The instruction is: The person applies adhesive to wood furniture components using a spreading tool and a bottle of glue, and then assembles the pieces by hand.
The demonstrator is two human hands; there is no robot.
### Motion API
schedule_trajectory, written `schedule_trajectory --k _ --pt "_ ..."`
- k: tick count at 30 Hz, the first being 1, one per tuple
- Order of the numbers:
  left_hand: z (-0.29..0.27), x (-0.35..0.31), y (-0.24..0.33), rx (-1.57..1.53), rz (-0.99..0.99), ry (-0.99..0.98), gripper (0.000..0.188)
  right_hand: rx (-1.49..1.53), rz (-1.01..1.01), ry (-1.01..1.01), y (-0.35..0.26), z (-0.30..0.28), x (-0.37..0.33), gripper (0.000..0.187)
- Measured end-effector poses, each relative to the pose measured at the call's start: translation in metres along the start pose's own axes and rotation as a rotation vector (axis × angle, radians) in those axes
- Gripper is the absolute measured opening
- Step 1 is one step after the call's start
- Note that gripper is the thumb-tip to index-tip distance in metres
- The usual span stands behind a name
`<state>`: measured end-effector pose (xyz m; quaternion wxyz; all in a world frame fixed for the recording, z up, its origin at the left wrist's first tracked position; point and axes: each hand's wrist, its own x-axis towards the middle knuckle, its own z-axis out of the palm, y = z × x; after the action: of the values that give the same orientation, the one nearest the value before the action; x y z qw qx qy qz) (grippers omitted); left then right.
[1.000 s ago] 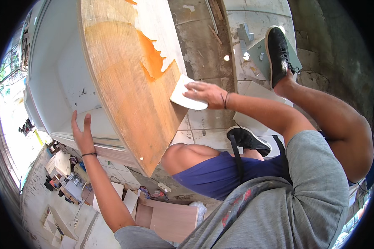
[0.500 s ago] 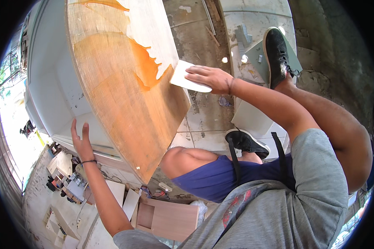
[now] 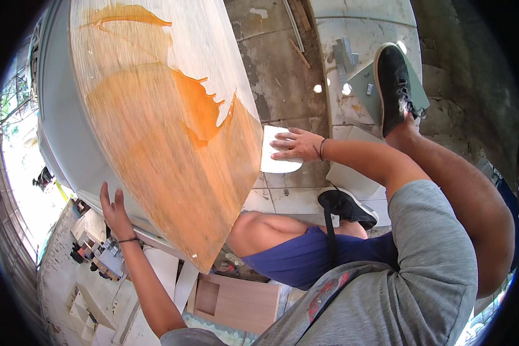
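A long wooden panel (image 3: 155,132) slants away from me, its near end tapering in this view. Glossy orange glue (image 3: 199,109) lies on it in a thick ragged-edged patch, with another orange patch higher up. My right hand (image 3: 299,145) is closed on a flat white spreader (image 3: 278,158), fingers laid over its face, at the panel's right edge. Out on the left, my left hand (image 3: 117,214) is open, fingers pointing up, beside the grey cabinet-like body (image 3: 75,132) under the panel. Whether it touches that body, I cannot tell.
Below stands a light wood-look box (image 3: 236,303). A white ledge (image 3: 357,17) at upper right carries metal pieces and a greenish board (image 3: 366,86), with my shoe (image 3: 393,86) over it. Tools and clutter (image 3: 101,256) lie at lower left on the floor.
My right hand has moved down and slightly right with the white spreader, along the panel's right edge. The panel sits a little lower and further left in view. My left hand stays open.
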<state>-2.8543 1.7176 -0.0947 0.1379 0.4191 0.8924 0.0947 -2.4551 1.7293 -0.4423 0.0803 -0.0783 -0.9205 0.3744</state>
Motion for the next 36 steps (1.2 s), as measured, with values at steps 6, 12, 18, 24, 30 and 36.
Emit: schedule_trajectory --k 6,12,18,24,30,36 --pt "0.001 -0.002 -0.001 -0.031 0.010 0.004 0.067 0.064 -0.103 -0.287 0.006 0.006 -0.009 0.069" --pt "0.001 -0.005 -0.002 -0.033 0.006 0.038 0.067 0.269 0.130 0.229 0.031 -0.063 -0.012 0.070" --pt "0.001 -0.005 0.005 -0.003 0.031 0.060 0.070 0.250 0.545 0.800 0.070 -0.240 0.096 0.059" --pt "0.002 -0.010 0.002 0.001 0.037 0.080 0.074 0.326 0.465 0.339 0.022 -0.251 0.139 0.056" --pt "0.007 -0.007 0.021 -0.002 0.053 0.080 0.077 0.695 0.760 0.537 0.025 -0.136 0.047 0.047" --pt "0.006 -0.011 0.009 0.001 0.066 0.120 0.078 1.011 0.913 0.421 -0.046 -0.100 0.078 0.046"
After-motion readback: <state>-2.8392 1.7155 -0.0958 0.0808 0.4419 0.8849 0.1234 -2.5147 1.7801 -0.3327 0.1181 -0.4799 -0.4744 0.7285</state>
